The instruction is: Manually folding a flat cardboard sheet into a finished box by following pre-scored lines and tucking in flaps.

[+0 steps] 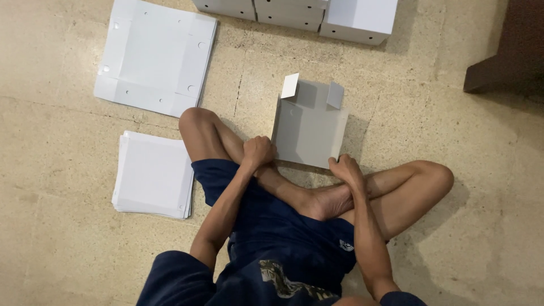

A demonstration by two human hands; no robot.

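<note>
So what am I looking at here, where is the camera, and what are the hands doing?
There is no machine here. A person sits cross-legged on a stone floor, and the one picture comes from a camera worn on their head, looking straight down.

The left hand and the right hand each grip a near corner of a half-folded white cardboard box, its far flaps standing up.

To the person's left lie a stack of flat white sheets and, farther away, a pile of unfolded box blanks with small holes. At the top edge stand finished white boxes. A dark piece of furniture shows at the right.
</note>
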